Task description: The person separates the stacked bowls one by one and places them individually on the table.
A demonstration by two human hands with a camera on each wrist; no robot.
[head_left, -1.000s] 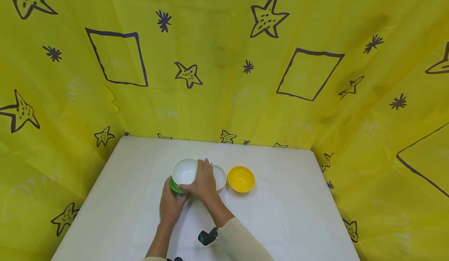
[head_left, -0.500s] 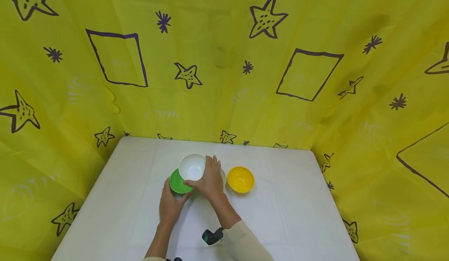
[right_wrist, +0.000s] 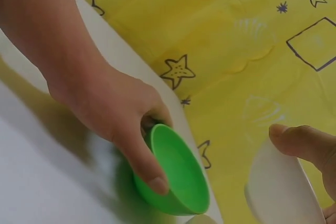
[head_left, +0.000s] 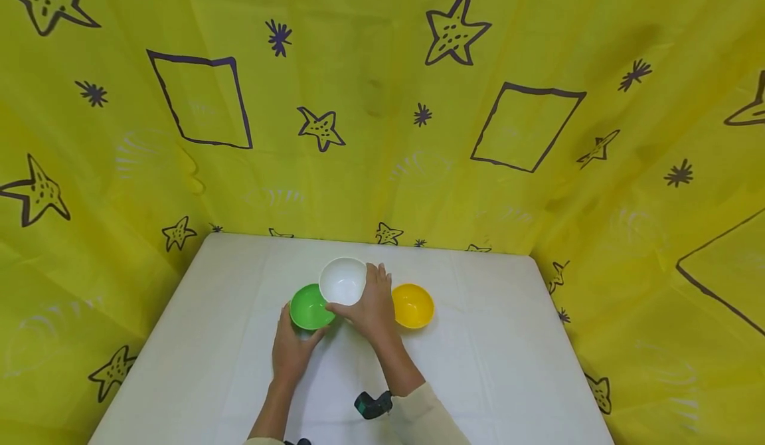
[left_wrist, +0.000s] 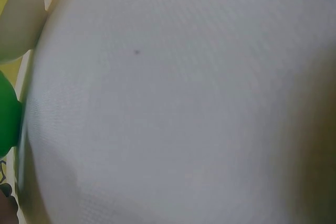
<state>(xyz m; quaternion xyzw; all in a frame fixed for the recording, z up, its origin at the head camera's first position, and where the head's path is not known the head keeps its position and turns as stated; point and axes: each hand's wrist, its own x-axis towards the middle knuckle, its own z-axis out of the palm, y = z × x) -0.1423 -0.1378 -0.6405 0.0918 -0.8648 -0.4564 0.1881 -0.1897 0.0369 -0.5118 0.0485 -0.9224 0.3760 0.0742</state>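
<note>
In the head view my right hand point(head_left: 372, 305) grips a white bowl point(head_left: 342, 281) by its side, thumb at the near rim, and holds it raised. Its inside shows nothing in it. Just left and below it is a green bowl point(head_left: 311, 307), its rim partly covered by the white one. My left hand point(head_left: 293, 347) holds the green bowl from the near left side; in the right wrist view the thumb lies along the green bowl's point(right_wrist: 181, 174) outside. To the right of my right hand stands a yellow bowl point(head_left: 414, 306), partly covered by that hand.
A white cloth point(head_left: 478, 365) covers the table. Yellow curtains point(head_left: 370, 166) with drawn stars and frames rise behind it and on both sides. A dark wrist device point(head_left: 373, 405) sits at my right sleeve.
My right hand has lifted the white bowl out of the green one and moved it right and away from me. A second white bowl is now hidden behind that hand. The left hand stays put.
</note>
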